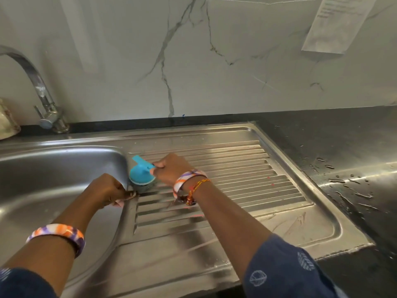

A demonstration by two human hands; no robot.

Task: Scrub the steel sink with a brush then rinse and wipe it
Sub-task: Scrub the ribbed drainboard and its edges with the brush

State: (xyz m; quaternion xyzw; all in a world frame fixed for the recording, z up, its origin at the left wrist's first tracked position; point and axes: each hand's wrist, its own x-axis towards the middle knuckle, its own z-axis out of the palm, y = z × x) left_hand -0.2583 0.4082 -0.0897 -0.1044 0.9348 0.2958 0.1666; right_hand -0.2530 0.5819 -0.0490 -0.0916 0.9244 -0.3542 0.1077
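Note:
A steel sink fills the lower view, with its basin (pixel 43 177) on the left and a ribbed drainboard (pixel 247 175) on the right. My right hand (pixel 171 169) grips the handle of a blue brush (pixel 140 172) whose steel-wool head presses on the drainboard's left end, by the basin's rim. My left hand (pixel 107 190) rests on the rim just in front of the brush, fingers curled over the edge; what they hold, if anything, is hidden.
A chrome tap (pixel 40 91) stands at the back left beside a pale object (pixel 7 119). Black countertop (pixel 343 143) with water drops lies to the right. A marble wall rises behind, with a paper sheet (pixel 337 24) stuck on it.

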